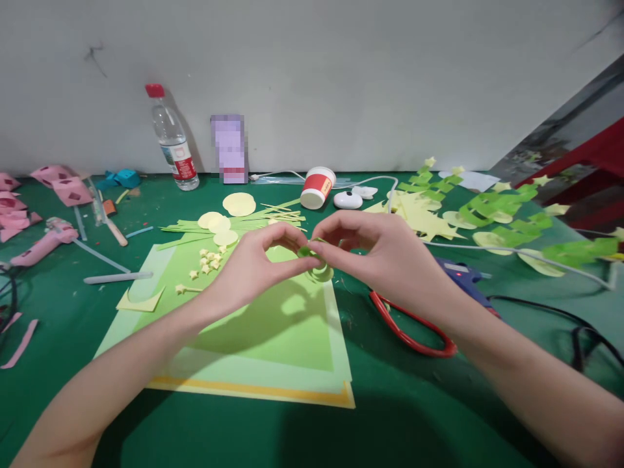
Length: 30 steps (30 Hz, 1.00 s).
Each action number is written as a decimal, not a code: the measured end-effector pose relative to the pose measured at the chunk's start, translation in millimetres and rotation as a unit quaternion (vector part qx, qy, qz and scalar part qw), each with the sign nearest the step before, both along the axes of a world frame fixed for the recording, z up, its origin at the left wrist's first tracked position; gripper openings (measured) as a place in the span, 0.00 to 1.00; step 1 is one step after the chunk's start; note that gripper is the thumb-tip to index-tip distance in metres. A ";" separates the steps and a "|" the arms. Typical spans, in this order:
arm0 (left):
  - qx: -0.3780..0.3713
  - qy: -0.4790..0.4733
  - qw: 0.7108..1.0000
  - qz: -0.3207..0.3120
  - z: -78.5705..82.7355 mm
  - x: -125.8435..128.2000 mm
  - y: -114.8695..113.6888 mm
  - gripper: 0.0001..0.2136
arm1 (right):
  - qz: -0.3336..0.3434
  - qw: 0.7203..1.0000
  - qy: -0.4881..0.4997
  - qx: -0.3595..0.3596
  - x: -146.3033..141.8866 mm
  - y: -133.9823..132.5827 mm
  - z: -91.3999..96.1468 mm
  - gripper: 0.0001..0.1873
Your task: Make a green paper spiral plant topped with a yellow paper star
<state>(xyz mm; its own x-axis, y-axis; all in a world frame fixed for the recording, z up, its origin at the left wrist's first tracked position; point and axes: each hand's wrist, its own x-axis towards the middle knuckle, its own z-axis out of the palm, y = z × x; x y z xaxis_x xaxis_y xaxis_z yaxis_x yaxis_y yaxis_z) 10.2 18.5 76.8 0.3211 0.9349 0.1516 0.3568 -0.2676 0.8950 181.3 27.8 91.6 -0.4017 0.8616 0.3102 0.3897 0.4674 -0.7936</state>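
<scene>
Pinching an unfinished-looking curl [322,274] in left hand [256,259] and right hand [377,252], seemingly done sprigs [478,211] at two o'clock, unworked strips [184,229] at ten.

Held paper [320,275] is lt grn, stars [207,267] pale yel, tbl [214,432] dk grn, cup [318,188] red/wht.

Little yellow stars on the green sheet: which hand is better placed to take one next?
Probably the left hand: the stars lie beside it, and the right hand is farther across. Both hands, though, pinch a green paper curl.
</scene>
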 end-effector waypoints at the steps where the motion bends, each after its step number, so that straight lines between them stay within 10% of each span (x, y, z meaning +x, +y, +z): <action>1: 0.001 -0.020 1.000 -0.001 -0.2 -0.2 0.4 0.06 | -0.006 1.000 0.003 -0.001 1.2 0.5 0.6 0.03; 11: -0.122 -0.221 0.965 -0.075 -8.2 -0.9 4.4 0.08 | 0.000 1.000 0.027 -0.013 3.7 4.0 0.0 0.02; 30: -0.076 -0.194 0.978 0.010 1.3 -3.9 8.9 0.07 | -0.007 0.997 -0.033 -0.066 26.6 5.5 20.3 0.09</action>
<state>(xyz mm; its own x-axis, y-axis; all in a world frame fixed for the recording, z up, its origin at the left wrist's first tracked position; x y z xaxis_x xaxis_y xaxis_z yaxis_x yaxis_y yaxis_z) 6.3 27.4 78.1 0.2491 0.9615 0.1164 -0.0139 -0.1166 0.9931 207.9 33.3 112.0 -0.4042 0.8992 0.1678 0.4487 0.3547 -0.8203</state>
